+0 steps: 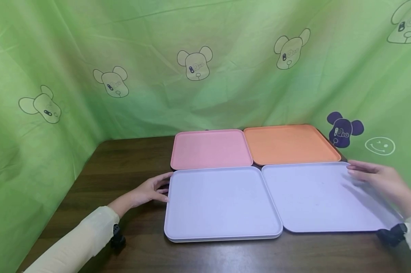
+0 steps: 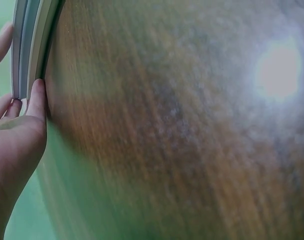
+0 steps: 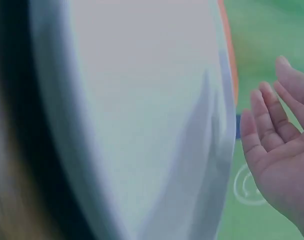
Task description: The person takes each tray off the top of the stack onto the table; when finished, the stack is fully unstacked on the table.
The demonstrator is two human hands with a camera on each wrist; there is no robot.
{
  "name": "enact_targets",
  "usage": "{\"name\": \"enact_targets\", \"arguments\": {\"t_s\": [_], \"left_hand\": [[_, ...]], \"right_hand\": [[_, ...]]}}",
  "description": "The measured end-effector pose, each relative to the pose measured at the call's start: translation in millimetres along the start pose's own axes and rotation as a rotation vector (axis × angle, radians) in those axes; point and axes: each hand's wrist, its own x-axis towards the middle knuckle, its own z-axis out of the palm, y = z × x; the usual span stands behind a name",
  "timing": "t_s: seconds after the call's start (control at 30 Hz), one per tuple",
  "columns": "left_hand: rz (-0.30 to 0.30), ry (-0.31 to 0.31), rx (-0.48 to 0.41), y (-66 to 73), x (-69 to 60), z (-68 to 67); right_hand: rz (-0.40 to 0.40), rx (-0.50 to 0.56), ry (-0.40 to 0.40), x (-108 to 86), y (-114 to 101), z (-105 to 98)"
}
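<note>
1. Head view: Watching remotely, I took the trays' shared meeting point as the clock's centre. The pink tray [image 1: 212, 149] lay at ten, the orange tray [image 1: 290, 144] at two, the pale stack [image 1: 222, 203] at eight and the pale tray [image 1: 314, 201] at four, all on the dark table [image 1: 137, 159]. The left hand [image 1: 147, 192] was at the stack's nine o'clock edge, thumb and fingers spread along it; the right hand [image 1: 384, 181] was at the pale tray's two o'clock corner, fingers extended, gripping nothing. I judged the step to be positioning trays by their outer edges; the next move seemed to call for light, even pressure. On the green curtain [image 1: 151, 113], bear prints [image 1: 196, 67] bore lettering like "Qoo", too blurred to confirm.

2. Left wrist view: Layered stack edges stood at ten o'clock, the left fingertips touching them without wrapping round. I read no label.

3. Right wrist view: The right hand was at three o'clock, fingers loosely bent, just beside the tray's edge; I couldn't confirm contact. No writing was legible.
</note>
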Motion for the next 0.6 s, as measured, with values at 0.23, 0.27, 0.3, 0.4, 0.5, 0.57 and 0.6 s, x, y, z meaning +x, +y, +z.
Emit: {"name": "enact_targets", "arguments": {"t_s": [0.23,0.27,0.3,0.4,0.5,0.57,0.6], "left_hand": [[-0.020,0.016,-0.002,1.2,-1.0,1.4],[-0.023,0.017,-0.003,1.2,-1.0,1.4],[-0.029,0.020,-0.004,1.5,-1.0,1.6],[-0.028,0.023,0.001,1.5,-0.8,1.8],[-0.028,0.028,0.011,1.7,-1.1,2.0],[-0.028,0.031,0.015,1.7,-1.6,2.2],[-0.029,0.033,0.016,1.5,-1.9,2.2]], "right_hand": [[-0.085,0.104,-0.053,4.6,-26,25],[-0.099,0.132,-0.055,5.5,-30,29],[-0.110,0.157,-0.058,6.0,-34,34],[-0.136,0.194,-0.075,6.9,-46,46],[-0.156,0.192,-0.082,6.9,-59,58],[-0.179,0.207,-0.091,7.1,-67,65],[-0.195,0.220,-0.092,7.3,-71,69]]}}
